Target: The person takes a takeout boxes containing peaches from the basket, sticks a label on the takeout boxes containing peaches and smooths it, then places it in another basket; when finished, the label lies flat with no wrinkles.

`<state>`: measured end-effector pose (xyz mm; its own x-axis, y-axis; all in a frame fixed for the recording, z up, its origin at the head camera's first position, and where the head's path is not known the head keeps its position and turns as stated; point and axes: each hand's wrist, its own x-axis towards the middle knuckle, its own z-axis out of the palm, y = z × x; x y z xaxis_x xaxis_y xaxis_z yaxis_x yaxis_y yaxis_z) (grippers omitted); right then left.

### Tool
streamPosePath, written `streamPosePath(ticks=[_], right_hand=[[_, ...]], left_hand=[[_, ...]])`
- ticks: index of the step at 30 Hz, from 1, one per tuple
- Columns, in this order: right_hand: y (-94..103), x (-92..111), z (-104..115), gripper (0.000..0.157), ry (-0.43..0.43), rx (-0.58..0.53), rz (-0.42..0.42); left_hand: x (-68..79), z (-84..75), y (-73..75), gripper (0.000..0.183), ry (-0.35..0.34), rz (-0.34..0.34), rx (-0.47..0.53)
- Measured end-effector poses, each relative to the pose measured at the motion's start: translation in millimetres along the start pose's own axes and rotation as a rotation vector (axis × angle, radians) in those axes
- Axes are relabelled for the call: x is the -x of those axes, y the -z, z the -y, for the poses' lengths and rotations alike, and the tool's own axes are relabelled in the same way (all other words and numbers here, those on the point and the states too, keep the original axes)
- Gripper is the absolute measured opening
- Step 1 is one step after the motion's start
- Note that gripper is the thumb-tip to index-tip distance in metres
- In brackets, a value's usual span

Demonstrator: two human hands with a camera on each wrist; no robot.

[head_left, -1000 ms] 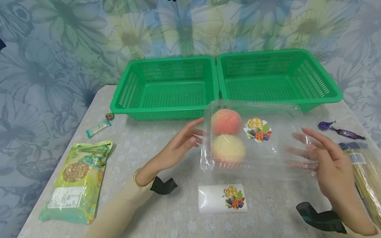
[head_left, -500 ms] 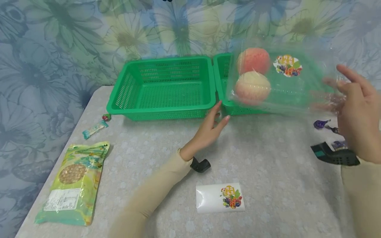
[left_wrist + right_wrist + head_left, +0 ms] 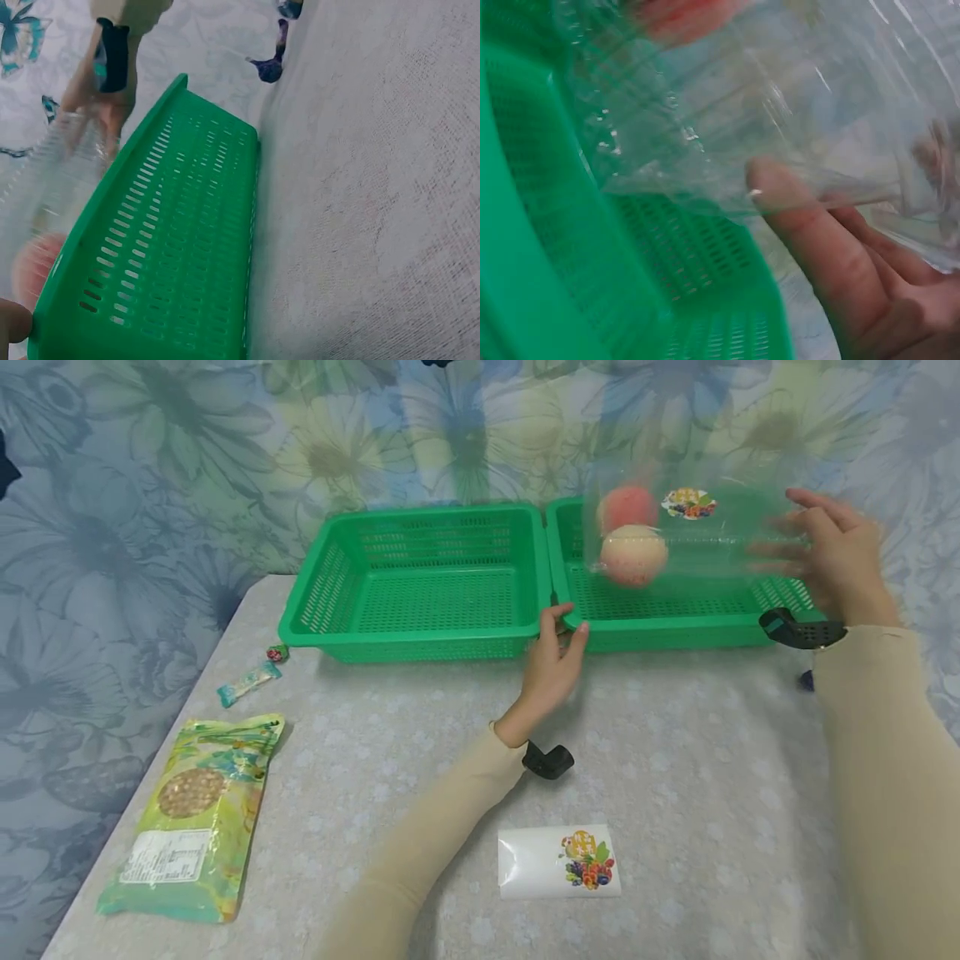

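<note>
My right hand (image 3: 843,556) holds a clear plastic fruit box (image 3: 738,510) by its right end, above the right green basket (image 3: 675,637). Inside the box, at its left end, are two peaches (image 3: 633,556), and a round fruit sticker (image 3: 688,503) shows on its lid. The right wrist view has the thumb (image 3: 810,240) on the see-through wall, with other fingers behind it. At the near-left corner of that basket, my left hand (image 3: 551,664) grips the rim between thumb and finger. The left wrist view catches only a bit of its thumb (image 3: 13,321) against the rim.
Beside it stands a second green basket (image 3: 420,639). A white card with fruit print (image 3: 558,862) lies in front. To the left are a yellow-green food bag (image 3: 195,818), a blue-wrapped candy (image 3: 249,683) and a small red-green candy (image 3: 277,652). A purple lollipop (image 3: 268,70) lies at the right.
The right hand has carried the fruit box from over the table up and back above the right basket. My left hand has left the box's side and moved right onto that basket's corner.
</note>
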<state>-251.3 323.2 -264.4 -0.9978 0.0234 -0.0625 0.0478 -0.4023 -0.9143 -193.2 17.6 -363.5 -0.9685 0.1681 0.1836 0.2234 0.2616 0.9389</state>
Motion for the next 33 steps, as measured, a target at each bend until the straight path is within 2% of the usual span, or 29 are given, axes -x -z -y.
streamPosePath(ticks=[6, 11, 14, 18, 20, 22, 25, 27, 33], right_hand=[[5.8, -15.4, -12.8, 0.044, -0.147, 0.155, 0.053], [11.6, -23.5, -18.4, 0.054, -0.282, 0.290, 0.108], [16.6, -27.4, -19.9, 0.054, -0.330, 0.354, 0.149], [22.0, -32.7, -21.1, 0.048, -0.360, 0.381, 0.158], [23.7, -33.7, -21.4, 0.046, -0.373, 0.445, 0.164], [23.8, -33.4, -22.0, 0.046, -0.387, 0.566, 0.165], [21.7, -31.2, -23.7, 0.050, -0.391, 0.811, 0.168], [19.0, -29.1, -25.1, 0.052, -0.383, 0.924, 0.167], [12.0, -24.5, -28.3, 0.053, -0.314, 1.093, 0.200]], left_hand=[[-1.5, 0.5, 1.4, 0.042, 0.001, -0.011, 0.038], [-1.4, 0.4, 2.5, 0.042, 0.006, -0.007, 0.040], [-1.4, 0.6, 1.9, 0.040, 0.008, -0.011, 0.037], [-2.9, 2.4, 1.1, 0.041, 0.008, -0.007, 0.040], [-3.4, 2.8, 0.9, 0.040, 0.007, -0.004, 0.044], [-3.1, 2.6, 1.2, 0.041, 0.005, -0.003, 0.046], [-2.3, 2.0, 1.3, 0.040, 0.002, -0.009, 0.045], [-2.2, 1.9, 1.2, 0.040, 0.002, -0.011, 0.043], [-2.6, 1.6, 0.7, 0.040, 0.001, -0.005, 0.046]])
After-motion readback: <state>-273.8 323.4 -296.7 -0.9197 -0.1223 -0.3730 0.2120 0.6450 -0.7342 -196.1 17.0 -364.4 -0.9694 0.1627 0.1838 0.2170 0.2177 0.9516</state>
